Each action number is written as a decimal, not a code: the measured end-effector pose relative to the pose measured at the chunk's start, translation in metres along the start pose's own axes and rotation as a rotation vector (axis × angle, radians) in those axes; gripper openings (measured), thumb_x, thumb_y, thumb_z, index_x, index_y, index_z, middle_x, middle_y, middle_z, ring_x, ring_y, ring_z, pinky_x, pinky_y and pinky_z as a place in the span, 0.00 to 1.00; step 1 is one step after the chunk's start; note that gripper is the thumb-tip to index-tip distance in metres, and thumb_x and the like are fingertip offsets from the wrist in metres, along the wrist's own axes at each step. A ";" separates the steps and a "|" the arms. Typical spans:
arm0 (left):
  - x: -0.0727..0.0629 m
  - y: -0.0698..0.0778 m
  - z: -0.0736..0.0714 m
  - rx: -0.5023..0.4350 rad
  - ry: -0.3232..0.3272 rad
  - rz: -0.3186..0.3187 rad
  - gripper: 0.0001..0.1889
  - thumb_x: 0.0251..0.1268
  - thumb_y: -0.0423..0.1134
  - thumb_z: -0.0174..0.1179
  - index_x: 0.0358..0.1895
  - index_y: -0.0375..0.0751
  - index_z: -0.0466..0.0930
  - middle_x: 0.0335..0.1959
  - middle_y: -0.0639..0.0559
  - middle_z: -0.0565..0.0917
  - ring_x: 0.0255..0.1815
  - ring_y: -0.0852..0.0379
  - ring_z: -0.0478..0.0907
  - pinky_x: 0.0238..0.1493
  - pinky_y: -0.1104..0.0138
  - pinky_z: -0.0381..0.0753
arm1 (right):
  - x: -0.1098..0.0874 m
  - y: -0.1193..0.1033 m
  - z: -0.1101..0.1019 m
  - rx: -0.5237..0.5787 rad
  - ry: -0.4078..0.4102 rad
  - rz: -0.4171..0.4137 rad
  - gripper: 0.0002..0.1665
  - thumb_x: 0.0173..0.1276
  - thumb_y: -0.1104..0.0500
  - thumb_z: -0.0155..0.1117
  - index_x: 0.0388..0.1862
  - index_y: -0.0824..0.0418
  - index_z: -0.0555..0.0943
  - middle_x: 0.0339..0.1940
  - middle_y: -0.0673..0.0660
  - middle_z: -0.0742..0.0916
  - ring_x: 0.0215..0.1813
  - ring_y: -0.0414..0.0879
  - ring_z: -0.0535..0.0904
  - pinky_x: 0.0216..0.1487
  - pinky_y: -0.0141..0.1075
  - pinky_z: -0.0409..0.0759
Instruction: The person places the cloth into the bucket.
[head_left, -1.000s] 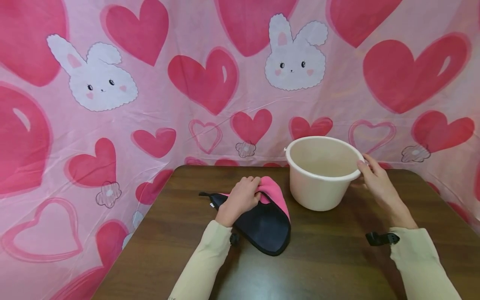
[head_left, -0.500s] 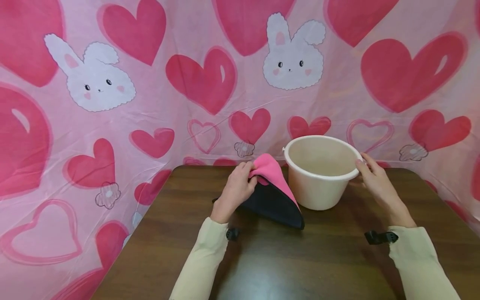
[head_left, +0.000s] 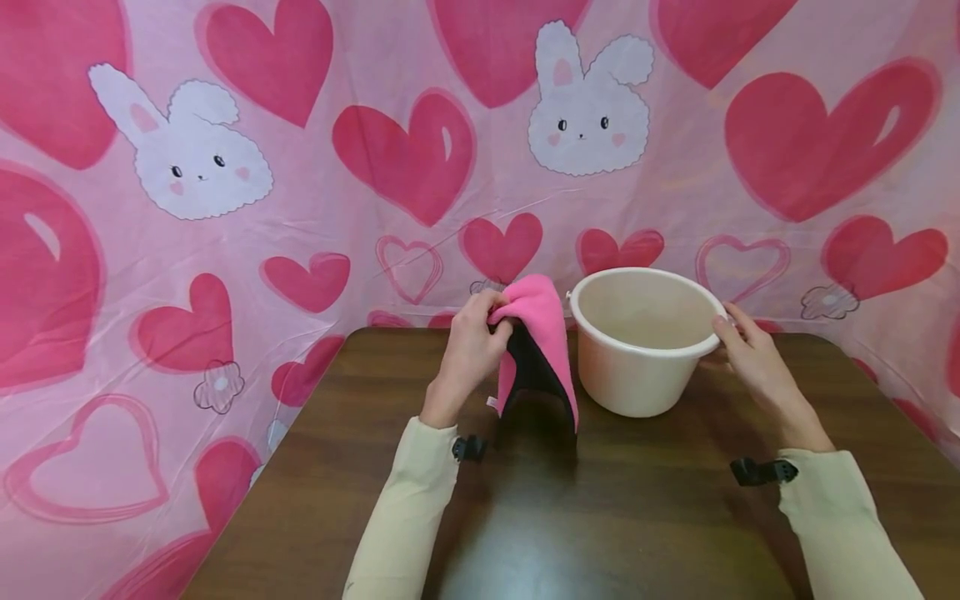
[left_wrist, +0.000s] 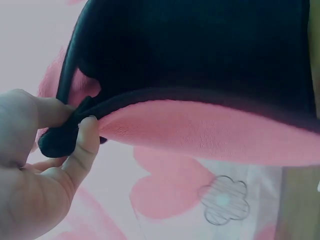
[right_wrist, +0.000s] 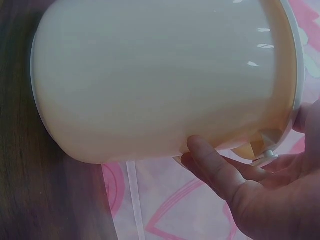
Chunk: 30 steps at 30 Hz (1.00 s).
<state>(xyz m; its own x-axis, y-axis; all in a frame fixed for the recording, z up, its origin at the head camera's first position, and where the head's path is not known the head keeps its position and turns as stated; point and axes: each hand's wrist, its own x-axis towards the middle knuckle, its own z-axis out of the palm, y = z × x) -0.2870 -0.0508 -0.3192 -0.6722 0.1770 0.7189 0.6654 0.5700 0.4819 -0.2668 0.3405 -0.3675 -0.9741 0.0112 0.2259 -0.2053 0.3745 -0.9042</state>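
Observation:
My left hand [head_left: 467,354] pinches the upper edge of a pink-and-black fabric piece [head_left: 546,321], lifted so that it hangs down folded over. In the left wrist view, thumb and fingers hold the black-bound edge of the fabric piece [left_wrist: 210,125], with its dark side opening out beyond them. A cream plastic bucket [head_left: 637,379] stands upright just right of the fabric. With my right hand [head_left: 759,371] I hold the bucket's rim at its right side. The right wrist view has the fingers against the bucket wall [right_wrist: 145,85], by a handle pivot, and the thumb at the rim.
Everything is at a dark brown wooden table [head_left: 360,467]. Close behind its far edge hangs a pink curtain [head_left: 315,200] printed with hearts and rabbits. Black straps [head_left: 761,473] are on both wrists.
My left hand has raised the fabric piece from the table, up and slightly back, and its flat dark side now droops into a fold. My right hand and the bucket have stayed put.

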 end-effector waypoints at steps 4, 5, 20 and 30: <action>0.009 0.008 -0.002 -0.040 0.036 -0.016 0.04 0.63 0.31 0.60 0.40 0.38 0.78 0.38 0.44 0.81 0.39 0.51 0.77 0.44 0.60 0.80 | 0.001 0.000 0.000 -0.011 0.001 0.001 0.40 0.80 0.46 0.39 0.80 0.65 0.41 0.60 0.66 0.72 0.39 0.22 0.80 0.38 0.31 0.85; 0.012 0.011 -0.003 -0.052 0.044 -0.019 0.04 0.63 0.31 0.60 0.39 0.38 0.78 0.37 0.44 0.81 0.39 0.51 0.76 0.43 0.60 0.80 | 0.001 0.000 0.000 -0.012 0.001 0.003 0.40 0.80 0.46 0.39 0.80 0.65 0.41 0.58 0.63 0.73 0.39 0.22 0.80 0.37 0.31 0.85; 0.055 0.062 -0.006 -0.117 0.151 -0.021 0.03 0.62 0.32 0.59 0.37 0.36 0.79 0.38 0.43 0.80 0.42 0.51 0.77 0.40 0.65 0.77 | 0.000 0.000 0.000 0.009 0.012 0.005 0.40 0.80 0.47 0.41 0.80 0.64 0.43 0.46 0.47 0.74 0.37 0.25 0.82 0.36 0.29 0.84; 0.067 0.088 0.008 -0.220 0.162 -0.031 0.04 0.64 0.32 0.60 0.39 0.36 0.78 0.42 0.43 0.80 0.43 0.53 0.78 0.41 0.73 0.78 | -0.001 -0.003 0.001 -0.025 0.010 -0.004 0.40 0.80 0.46 0.39 0.80 0.65 0.43 0.51 0.62 0.72 0.37 0.24 0.80 0.35 0.28 0.84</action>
<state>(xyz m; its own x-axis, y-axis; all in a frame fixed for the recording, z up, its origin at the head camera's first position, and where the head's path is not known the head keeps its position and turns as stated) -0.2756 0.0173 -0.2327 -0.6446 0.0209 0.7642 0.7115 0.3820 0.5897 -0.2654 0.3387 -0.3658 -0.9722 0.0186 0.2335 -0.2070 0.3981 -0.8937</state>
